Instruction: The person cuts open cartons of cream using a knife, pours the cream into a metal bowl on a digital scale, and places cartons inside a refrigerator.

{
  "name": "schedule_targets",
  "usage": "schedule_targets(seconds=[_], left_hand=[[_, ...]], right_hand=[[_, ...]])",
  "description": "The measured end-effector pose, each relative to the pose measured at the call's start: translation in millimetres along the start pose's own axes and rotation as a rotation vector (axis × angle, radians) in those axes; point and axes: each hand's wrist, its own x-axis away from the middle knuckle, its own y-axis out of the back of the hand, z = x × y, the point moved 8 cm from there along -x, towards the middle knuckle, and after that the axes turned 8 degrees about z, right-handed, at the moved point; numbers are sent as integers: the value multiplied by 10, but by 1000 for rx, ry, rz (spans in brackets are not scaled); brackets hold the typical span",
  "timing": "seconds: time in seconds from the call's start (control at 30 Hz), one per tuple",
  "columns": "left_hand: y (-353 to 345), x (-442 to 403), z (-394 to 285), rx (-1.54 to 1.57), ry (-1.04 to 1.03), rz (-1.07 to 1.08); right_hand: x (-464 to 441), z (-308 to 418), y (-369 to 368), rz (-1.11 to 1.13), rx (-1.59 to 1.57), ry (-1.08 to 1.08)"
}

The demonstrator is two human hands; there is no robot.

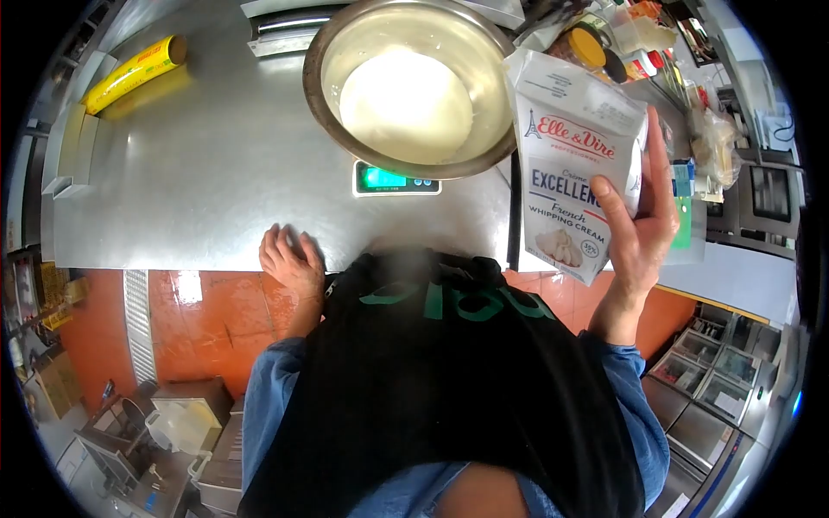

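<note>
My right hand [641, 226] grips a white carton of whipping cream [566, 164], its printed front turned toward me. The carton is raised at the right side of a large steel mixing bowl [321, 104], close to its rim. White cream [406, 105] lies in the bottom of the bowl. Under the bowl sits a kitchen scale [397, 180] with a lit green display; most of the scale is hidden. My left hand [292, 257] rests at the front edge of the steel table, holding nothing, its fingers a little apart.
A yellow roll [136, 72] lies at the table's far left beside upright metal pieces [71, 147]. Behind the bowl is a long metal box [281, 33]. Jars [587, 47] and packets crowd the back right. The steel table [207, 164] ends just before my apron.
</note>
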Motion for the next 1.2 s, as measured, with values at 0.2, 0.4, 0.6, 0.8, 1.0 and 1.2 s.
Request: schedule_targets(seconds=[0.2, 0.4, 0.6, 0.8, 1.0, 1.2], left_hand=[[-36, -17, 53, 11, -16, 58], [-47, -23, 71, -1, -1, 82], [25, -30, -18, -10, -3, 19], [22, -5, 0, 7, 8, 24], [-16, -32, 41, -3, -12, 80], [-17, -33, 37, -1, -18, 75]], right_hand=[[-36, -33, -39, 45, 75, -6], [-58, 6, -72, 68, 92, 22], [-77, 36, -93, 90, 101, 13], [-103, 73, -112, 120, 136, 31], [-122, 95, -134, 142, 152, 38], [-117, 90, -104, 93, 98, 44]])
